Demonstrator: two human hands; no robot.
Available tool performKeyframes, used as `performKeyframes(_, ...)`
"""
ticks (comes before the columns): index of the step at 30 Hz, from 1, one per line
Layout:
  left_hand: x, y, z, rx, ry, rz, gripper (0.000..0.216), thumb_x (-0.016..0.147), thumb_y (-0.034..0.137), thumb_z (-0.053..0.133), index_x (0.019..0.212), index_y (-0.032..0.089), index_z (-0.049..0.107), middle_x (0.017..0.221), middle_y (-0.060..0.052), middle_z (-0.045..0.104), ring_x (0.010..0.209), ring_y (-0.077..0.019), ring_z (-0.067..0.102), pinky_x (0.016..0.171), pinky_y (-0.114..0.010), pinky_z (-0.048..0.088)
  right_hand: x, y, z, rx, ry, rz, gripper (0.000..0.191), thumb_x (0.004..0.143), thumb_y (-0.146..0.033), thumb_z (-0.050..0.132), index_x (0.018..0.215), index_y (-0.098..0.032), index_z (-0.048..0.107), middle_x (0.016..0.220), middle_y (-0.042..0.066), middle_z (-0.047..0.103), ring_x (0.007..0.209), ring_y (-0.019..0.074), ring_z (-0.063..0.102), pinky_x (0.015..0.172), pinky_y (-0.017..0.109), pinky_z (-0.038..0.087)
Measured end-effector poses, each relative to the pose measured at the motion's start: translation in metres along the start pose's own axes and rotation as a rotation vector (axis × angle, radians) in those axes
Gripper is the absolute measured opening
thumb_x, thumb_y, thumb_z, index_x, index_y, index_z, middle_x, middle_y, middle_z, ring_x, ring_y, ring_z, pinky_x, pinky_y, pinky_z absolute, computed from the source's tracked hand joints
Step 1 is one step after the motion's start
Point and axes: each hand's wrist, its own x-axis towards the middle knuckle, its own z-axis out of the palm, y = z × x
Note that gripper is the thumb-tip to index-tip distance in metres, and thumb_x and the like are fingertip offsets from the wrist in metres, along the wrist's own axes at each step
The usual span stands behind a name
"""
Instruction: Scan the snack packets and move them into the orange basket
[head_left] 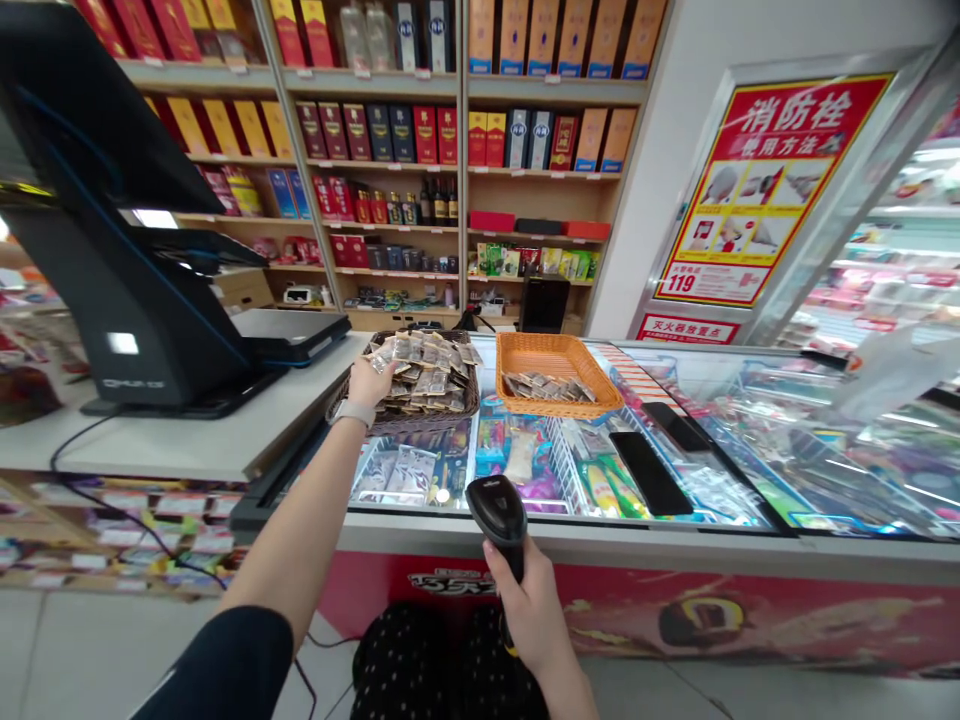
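Note:
My right hand [529,600] is wrapped around the handle of a black barcode scanner [495,510], held upright just in front of the freezer's near edge. Reaching forward, my left hand [370,385] is at the left side of a dark brown wicker basket [420,424], its fingers closed on a small packet [382,355] at the edge of the heap. Many flat, clear-wrapped packets [431,375] fill that basket. To its right stands an orange-brown basket [559,350] with a smaller pile of similar packets [551,386] at its front.
Both baskets rest on a glass-topped chest freezer [592,535] holding packaged goods. Two black phones [651,475] lie on the glass at right. A checkout terminal [150,290] stands on the left counter [187,440], with a cable hanging down. Stocked shelves [390,85] line the back.

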Motion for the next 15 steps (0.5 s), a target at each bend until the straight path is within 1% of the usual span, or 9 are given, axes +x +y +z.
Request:
performKeyframes(3, 0.006, 0.005, 0.009, 0.089, 0.007, -0.104, 0.071, 0.084, 0.048, 0.067, 0.135, 0.004, 0.046, 0.139, -0.033, 0.055, 0.131, -0.0469, 0.052, 0.106, -0.055, 0.039, -0.003, -0.006, -0.001, 0.018, -0.027, 0.008, 0.047, 0.092, -0.056, 0.060, 0.107, -0.014, 0.075, 0.086, 0.009, 0.078, 0.083, 0.0276, 0.071, 0.078, 0.032, 0.054)
performKeyframes(5, 0.006, 0.005, 0.011, 0.127, 0.019, -0.136, 0.073, 0.082, 0.047, 0.070, 0.137, 0.006, 0.046, 0.138, -0.031, 0.057, 0.133, -0.0476, 0.050, 0.108, -0.058, 0.036, -0.003, -0.010, -0.004, 0.021, -0.083, 0.000, 0.044, 0.094, -0.052, 0.060, 0.113, -0.015, 0.074, 0.098, 0.010, 0.079, 0.093, 0.0285, 0.071, 0.085, 0.033, 0.052)
performKeyframes(6, 0.006, 0.004, 0.012, 0.133, 0.020, -0.145, 0.074, 0.081, 0.047, 0.071, 0.137, 0.007, 0.046, 0.136, -0.030, 0.059, 0.134, -0.0471, 0.050, 0.109, -0.058, 0.035, -0.003, -0.011, -0.005, 0.016, -0.117, 0.001, 0.042, 0.095, -0.050, 0.059, 0.114, -0.016, 0.073, 0.099, 0.010, 0.078, 0.094, 0.0285, 0.070, 0.086, 0.033, 0.052)
performKeyframes(9, 0.007, -0.003, 0.009, 0.085, 0.013, -0.136, 0.071, 0.081, 0.043, 0.071, 0.140, 0.010, 0.046, 0.135, -0.027, 0.061, 0.133, -0.0440, 0.052, 0.110, -0.056, 0.036, -0.003, -0.015, -0.005, 0.000, -0.204, 0.028, 0.039, 0.096, -0.048, 0.058, 0.108, -0.015, 0.073, 0.090, 0.009, 0.077, 0.086, 0.0270, 0.070, 0.078, 0.031, 0.052)
performKeyframes(11, 0.007, -0.010, 0.006, 0.003, 0.019, -0.092, 0.062, 0.082, 0.035, 0.068, 0.136, 0.011, 0.051, 0.132, -0.024, 0.064, 0.129, -0.0400, 0.056, 0.108, -0.051, 0.040, -0.002, -0.018, -0.004, -0.001, -0.235, 0.035, 0.037, 0.097, -0.048, 0.057, 0.102, -0.015, 0.072, 0.082, 0.007, 0.075, 0.078, 0.0250, 0.068, 0.072, 0.030, 0.051)
performKeyframes(13, 0.003, -0.019, 0.000, -0.070, 0.036, -0.044, 0.049, 0.082, 0.028, 0.065, 0.128, 0.011, 0.058, 0.125, -0.021, 0.068, 0.123, -0.0362, 0.061, 0.105, -0.046, 0.044, -0.001, -0.022, -0.001, 0.000, -0.253, 0.015, 0.034, 0.097, -0.045, 0.056, 0.102, -0.015, 0.071, 0.083, 0.006, 0.074, 0.078, 0.0237, 0.067, 0.073, 0.029, 0.050)
performKeyframes(15, -0.006, -0.030, -0.006, -0.125, 0.050, -0.012, 0.042, 0.082, 0.024, 0.062, 0.122, 0.012, 0.062, 0.110, -0.017, 0.072, 0.113, -0.0335, 0.065, 0.101, -0.043, 0.047, 0.001, -0.027, 0.003, -0.002, -0.256, -0.016, 0.030, 0.097, -0.042, 0.058, 0.103, -0.016, 0.071, 0.088, 0.006, 0.075, 0.083, 0.0238, 0.068, 0.077, 0.029, 0.049)
